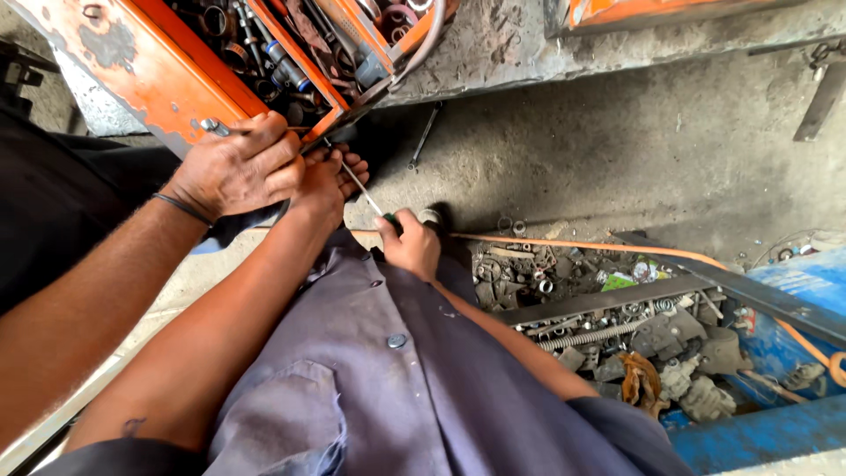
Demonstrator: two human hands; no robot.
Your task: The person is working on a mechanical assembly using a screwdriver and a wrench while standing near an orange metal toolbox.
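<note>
at the far left, another person's hand point(236, 169), with a dark band at the wrist, is curling its fingers around a metal tool handle point(214, 128) at the lower edge of an orange toolbox point(167, 84). the toolbox is sitting tilted at the top left, its trays crowded with sockets and metal parts. just to the right, the wearer's left hand point(328, 181) is reaching up to the toolbox's lower corner, fingers bent and pressing there; what they are gripping, i cannot tell. further right, the right hand point(410, 245) is closing in a fist around the green handle of a screwdriver point(368, 199), its thin shaft slanting up-left toward the left hand. a grey buttoned shirt point(397, 379) is filling the foreground. on the right, a blue tray point(775, 432) is holding springs, rings and greasy metal parts, with an orange hose point(582, 245) running across above it.
</note>
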